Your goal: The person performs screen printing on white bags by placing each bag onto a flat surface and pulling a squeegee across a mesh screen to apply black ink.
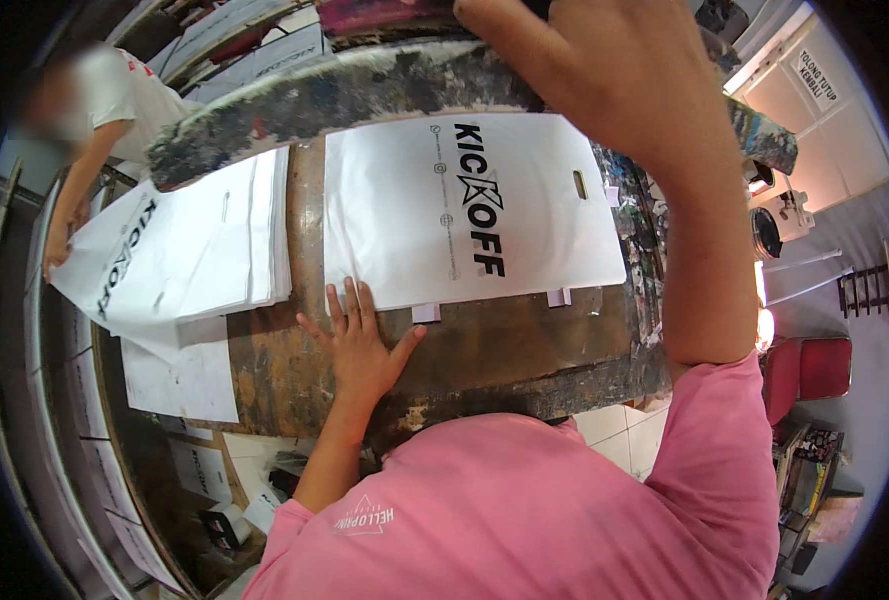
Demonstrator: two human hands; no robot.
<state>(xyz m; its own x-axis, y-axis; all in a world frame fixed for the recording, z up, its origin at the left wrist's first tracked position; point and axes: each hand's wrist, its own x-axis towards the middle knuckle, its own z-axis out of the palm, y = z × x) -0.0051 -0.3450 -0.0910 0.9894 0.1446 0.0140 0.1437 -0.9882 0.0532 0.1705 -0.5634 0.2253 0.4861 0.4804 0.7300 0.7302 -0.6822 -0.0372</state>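
A white plastic bag (395, 200) with black lettering and a punched handle slot lies flat on a brown, worn work board (525, 345). My left hand (358, 345) is open, fingers spread, with its fingertips at the bag's near left corner. My right hand (605, 80) is raised high over the bag's far right side, close to the camera. One digit stretches left, but the other fingers run out of the top of the picture, so a grip cannot be made out. Small pale tabs (426, 313) sit along the bag's near edge.
To the left is a stack of white bags (250, 230); another person's hand (57, 252) grasps the top one's corner. A paint-stained band (365, 90) runs behind the board. Printed sheets lie on racks at far left. A red chair (825, 367) stands at right.
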